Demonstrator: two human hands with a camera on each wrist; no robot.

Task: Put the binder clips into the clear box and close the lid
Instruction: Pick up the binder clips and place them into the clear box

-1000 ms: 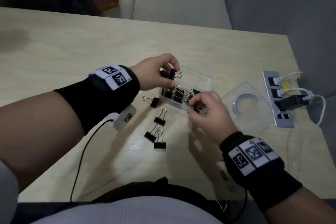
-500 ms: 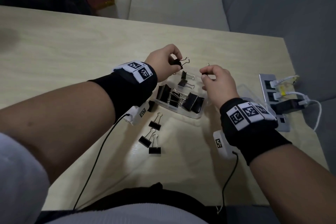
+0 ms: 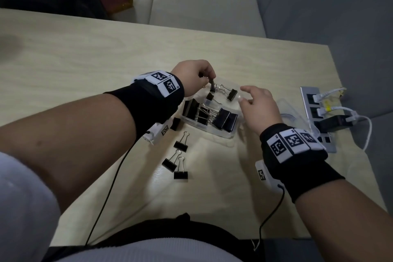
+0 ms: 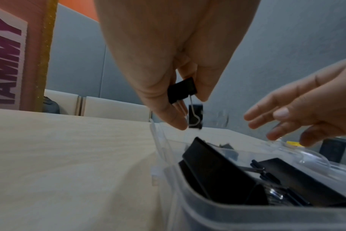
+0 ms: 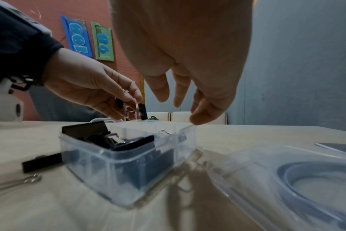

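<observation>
The clear box [image 3: 215,134] stands open mid-table with several black binder clips [image 3: 225,121] inside. Over its far left corner my left hand [image 3: 209,80] pinches a small black clip [image 3: 212,87], which shows up close in the left wrist view [image 4: 181,90] with its wire handles hanging down. My right hand [image 3: 246,96] hovers over the box's right end, fingers spread and holding nothing; its fingertips [image 5: 196,120] are just above the rim. The clear lid [image 3: 297,117] lies flat to the right of the box. Three loose clips [image 3: 180,145] lie on the table in front of the box, and another [image 3: 175,123] lies under my left wrist.
A grey power strip [image 3: 316,117] with white cables and a black plug sits at the table's right edge, just beyond the lid. Thin black wires run from both wristbands to the near edge. Beige seats stand behind the table.
My right hand has let go of its clip, which now lies in the box's far end, and its fingers have spread. My left hand has lowered its clip toward the box.
</observation>
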